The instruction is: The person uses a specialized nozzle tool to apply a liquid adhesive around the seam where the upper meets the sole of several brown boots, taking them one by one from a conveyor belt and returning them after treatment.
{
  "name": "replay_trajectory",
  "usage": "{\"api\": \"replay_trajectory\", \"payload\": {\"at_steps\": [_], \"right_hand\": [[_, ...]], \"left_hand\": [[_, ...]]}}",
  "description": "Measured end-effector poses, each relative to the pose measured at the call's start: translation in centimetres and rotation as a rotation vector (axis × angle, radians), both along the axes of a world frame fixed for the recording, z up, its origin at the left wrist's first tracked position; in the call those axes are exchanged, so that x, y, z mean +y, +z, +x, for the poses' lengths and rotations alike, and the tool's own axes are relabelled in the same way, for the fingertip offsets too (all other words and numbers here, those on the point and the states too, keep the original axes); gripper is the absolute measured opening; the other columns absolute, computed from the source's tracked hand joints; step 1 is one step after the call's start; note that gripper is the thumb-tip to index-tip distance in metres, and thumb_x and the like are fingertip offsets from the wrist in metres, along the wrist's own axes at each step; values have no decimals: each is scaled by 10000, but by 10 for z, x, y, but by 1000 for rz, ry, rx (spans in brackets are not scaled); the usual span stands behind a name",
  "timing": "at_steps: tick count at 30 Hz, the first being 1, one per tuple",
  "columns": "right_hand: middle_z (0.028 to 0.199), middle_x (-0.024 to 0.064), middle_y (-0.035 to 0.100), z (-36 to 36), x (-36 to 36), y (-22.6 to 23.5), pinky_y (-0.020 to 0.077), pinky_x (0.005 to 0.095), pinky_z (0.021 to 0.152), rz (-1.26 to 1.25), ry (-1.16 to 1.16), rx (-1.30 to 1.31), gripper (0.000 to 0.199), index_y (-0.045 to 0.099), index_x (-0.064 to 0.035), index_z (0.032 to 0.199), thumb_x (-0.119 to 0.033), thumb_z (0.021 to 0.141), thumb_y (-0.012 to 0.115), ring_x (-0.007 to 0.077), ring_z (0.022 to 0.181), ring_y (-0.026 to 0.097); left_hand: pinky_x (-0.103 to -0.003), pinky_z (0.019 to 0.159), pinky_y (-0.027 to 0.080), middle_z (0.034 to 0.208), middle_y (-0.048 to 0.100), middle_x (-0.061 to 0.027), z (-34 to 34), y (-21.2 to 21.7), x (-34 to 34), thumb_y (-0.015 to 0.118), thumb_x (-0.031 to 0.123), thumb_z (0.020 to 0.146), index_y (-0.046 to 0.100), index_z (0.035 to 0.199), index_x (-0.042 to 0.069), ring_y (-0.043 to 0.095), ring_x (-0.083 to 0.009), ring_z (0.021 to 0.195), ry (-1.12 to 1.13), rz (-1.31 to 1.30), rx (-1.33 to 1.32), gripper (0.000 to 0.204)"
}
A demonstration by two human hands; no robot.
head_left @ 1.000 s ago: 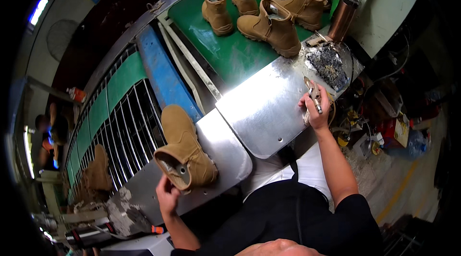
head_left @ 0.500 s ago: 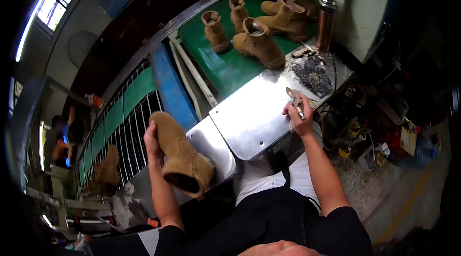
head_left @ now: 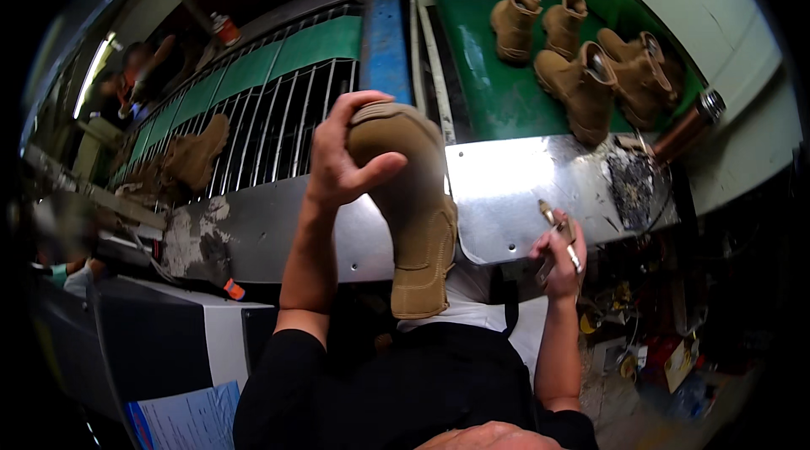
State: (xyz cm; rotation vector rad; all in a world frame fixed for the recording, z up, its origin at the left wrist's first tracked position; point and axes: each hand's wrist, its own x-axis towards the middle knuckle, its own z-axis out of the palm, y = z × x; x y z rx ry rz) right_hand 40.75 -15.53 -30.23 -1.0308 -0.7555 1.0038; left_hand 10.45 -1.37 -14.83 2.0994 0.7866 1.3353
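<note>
Left hand (head_left: 342, 159): closed around the toe end of a tan suede boot (head_left: 411, 205), thumb across the near side and fingers curled over the top; boot lifted clear of the bench at centre of frame, sole toward the camera's upper side, shaft opening hanging down toward the person's lap. Right hand (head_left: 558, 258): lower right of centre, fist wrapped about a small metal hand tool (head_left: 561, 233), its slim tip projecting up and left from the knuckles; exact kind of tool could not be told. Both forearms entered from the lower edge, above a black sleeve and dark clothing. Directly behind the boot: a sheet-metal work surface (head_left: 523, 188), shiny, with a patch of dark residue (head_left: 629, 184) toward its right end. Beyond that, upper right: a green conveyor belt (head_left: 498, 96) bearing a group of matching tan boots (head_left: 582, 87), some upright, some leaning together near the belt's right edge. Just right of the group: a cylindrical copper-coloured flask with a metal cap (head_left: 688, 125), tilted. Upper centre: a blue rail (head_left: 384, 37) beside a white wire rack (head_left: 278, 125) running toward the left. On the rack, left of frame: one further tan boot (head_left: 194, 155), lying well apart from the held one. Far upper left: another person (head_left: 135, 79), blurred. Lower left corner: a blue printed sheet (head_left: 181, 420) on a dark cabinet.
</note>
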Motion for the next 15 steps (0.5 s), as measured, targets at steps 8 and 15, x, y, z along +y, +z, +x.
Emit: {"api": "replay_trajectory", "payload": {"at_steps": [8,15], "right_hand": [[720,94,566,-55,36,99,478,286,600,448,384,-376,467,445,42,1292,-58,849,555,151,607,564],[665,28,569,-95,88,111,427,252,549,405,351,-258,432,533,-2,1252,-39,827,593,97,580,537]], "left_hand": [[-294,857,512,1051,656,-101,3,-4,17,822,308,741,558,1223,3,635,-177,971,-119,-74,-60,628],[-301,910,481,1100,627,-88,-7,-12,39,823,335,736,554,1240,5,601,-178,1032,-146,-233,-141,659]]}}
